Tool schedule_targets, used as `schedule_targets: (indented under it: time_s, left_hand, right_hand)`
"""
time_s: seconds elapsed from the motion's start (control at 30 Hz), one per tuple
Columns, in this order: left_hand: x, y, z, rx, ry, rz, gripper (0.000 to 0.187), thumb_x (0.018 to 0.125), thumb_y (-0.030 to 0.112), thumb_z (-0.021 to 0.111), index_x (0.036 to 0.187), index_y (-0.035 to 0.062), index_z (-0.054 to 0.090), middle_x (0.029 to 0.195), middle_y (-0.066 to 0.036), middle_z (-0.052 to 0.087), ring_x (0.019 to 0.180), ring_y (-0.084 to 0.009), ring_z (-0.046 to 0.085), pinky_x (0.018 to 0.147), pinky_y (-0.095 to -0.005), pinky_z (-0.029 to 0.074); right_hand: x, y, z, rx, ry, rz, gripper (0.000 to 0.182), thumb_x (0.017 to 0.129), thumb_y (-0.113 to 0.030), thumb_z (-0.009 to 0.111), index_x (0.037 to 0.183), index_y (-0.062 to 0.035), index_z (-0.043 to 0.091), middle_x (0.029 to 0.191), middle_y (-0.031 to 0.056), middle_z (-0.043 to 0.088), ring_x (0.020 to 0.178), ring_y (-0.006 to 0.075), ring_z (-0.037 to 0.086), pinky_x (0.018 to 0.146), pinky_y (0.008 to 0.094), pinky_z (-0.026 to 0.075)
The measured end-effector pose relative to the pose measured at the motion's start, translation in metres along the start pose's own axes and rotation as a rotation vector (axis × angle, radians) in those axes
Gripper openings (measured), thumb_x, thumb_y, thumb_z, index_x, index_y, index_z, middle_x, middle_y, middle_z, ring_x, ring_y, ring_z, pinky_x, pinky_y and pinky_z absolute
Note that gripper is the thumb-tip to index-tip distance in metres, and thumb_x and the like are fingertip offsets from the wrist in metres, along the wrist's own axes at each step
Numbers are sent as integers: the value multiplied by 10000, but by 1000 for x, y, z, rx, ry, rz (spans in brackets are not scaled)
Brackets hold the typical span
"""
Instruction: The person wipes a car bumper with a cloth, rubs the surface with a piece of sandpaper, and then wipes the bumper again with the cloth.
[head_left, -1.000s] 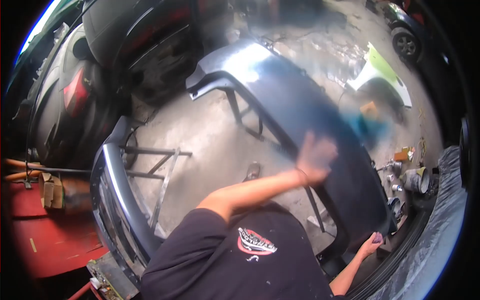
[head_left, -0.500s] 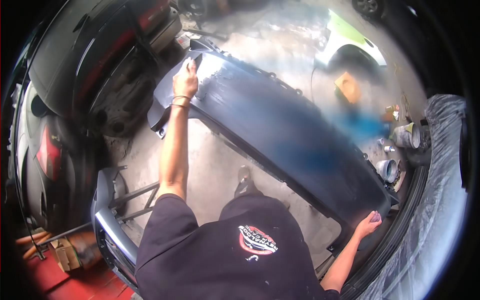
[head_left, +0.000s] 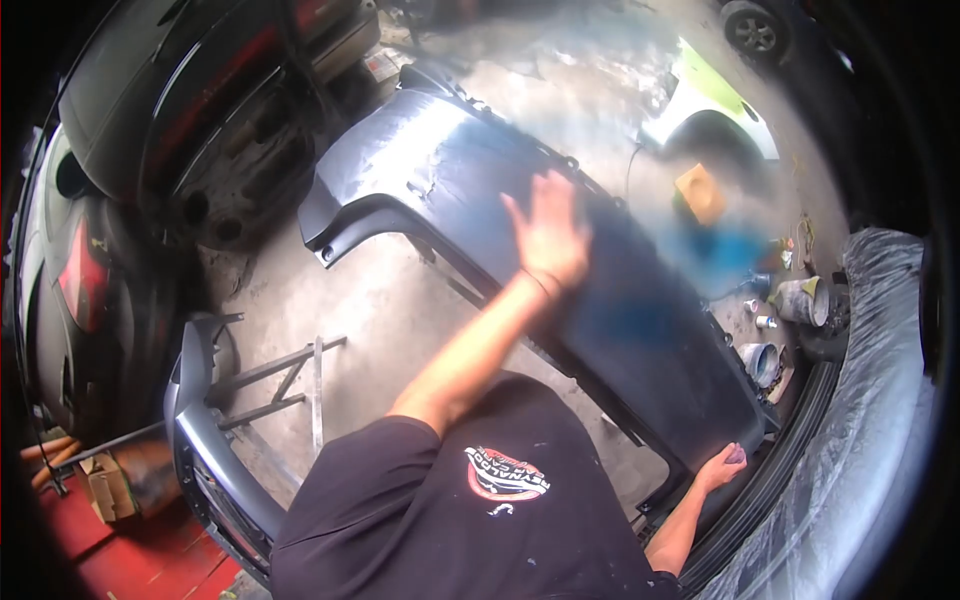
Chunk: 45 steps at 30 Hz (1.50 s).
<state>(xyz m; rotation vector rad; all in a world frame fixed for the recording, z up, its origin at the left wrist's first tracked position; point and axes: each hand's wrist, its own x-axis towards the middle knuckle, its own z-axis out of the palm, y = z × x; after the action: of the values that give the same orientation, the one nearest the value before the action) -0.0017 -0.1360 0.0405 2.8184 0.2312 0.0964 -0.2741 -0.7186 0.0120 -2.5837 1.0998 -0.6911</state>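
A long dark grey car body panel [head_left: 620,290] stretches diagonally across the view, its wheel-arch end at the upper left. My left hand [head_left: 552,232] lies over the middle of the panel, fingers spread and a little blurred, with nothing seen in it. Near the panel's lower right end, my right hand [head_left: 718,468] has its fingers closed round a small purplish pad [head_left: 736,454]. Whether the pad touches the panel cannot be made out.
Dark cars [head_left: 110,290] stand at the left. A grey bumper [head_left: 215,455] and metal stand [head_left: 285,375] are at the lower left. Buckets [head_left: 760,363] sit at the right, beside plastic sheeting [head_left: 850,420]. A white-green fender [head_left: 700,100] lies farther back.
My left hand has left the panel's upper left end and moved right and down to its middle, with the fingers now spread. My right hand stays near the lower right end.
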Motion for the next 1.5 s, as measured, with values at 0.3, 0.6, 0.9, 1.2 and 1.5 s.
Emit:
schedule_targets:
  time_s: [0.3,0.6,0.9,1.2,1.5]
  left_hand:
    - [153,-190,-11,51,2,-386,807,1142,557,330,1778,67,245,1868,-147,209,1734,-349,156,1338,-742,90]
    - [18,-49,0,56,105,16,785,1134,467,409,1753,3,277,1865,-184,187,1729,-389,141,1310,-804,23]
    - [157,-184,-41,14,-62,-451,796,1159,523,281,1795,61,155,1894,-108,111,1745,-289,116,1340,-739,60]
    - [-59,-46,-23,9,-17,228,788,1073,430,560,1723,27,367,1817,-172,332,1697,-382,264,1324,-783,49]
    - [80,-323,-86,13,-198,-587,803,1135,539,370,1780,80,232,1880,-91,179,1725,-293,195,1320,-800,44]
  right_hand:
    - [-4,0,-4,36,32,-12,529,1093,-400,699,1393,25,607,1376,254,714,1265,447,690,1089,531,538]
    - [3,-2,3,3,19,16,514,1093,-408,685,1377,16,622,1364,226,714,1282,432,676,1093,525,528]
    - [4,13,7,6,23,-4,581,1083,-469,694,1422,-8,598,1372,252,722,1258,462,702,1055,532,556]
    - [1,5,2,-19,14,9,592,1093,-466,676,1419,23,607,1372,243,714,1304,435,668,1109,523,526]
    - [10,27,12,-6,62,-13,613,1063,-519,714,1391,-7,643,1342,229,732,1233,434,702,1071,517,553]
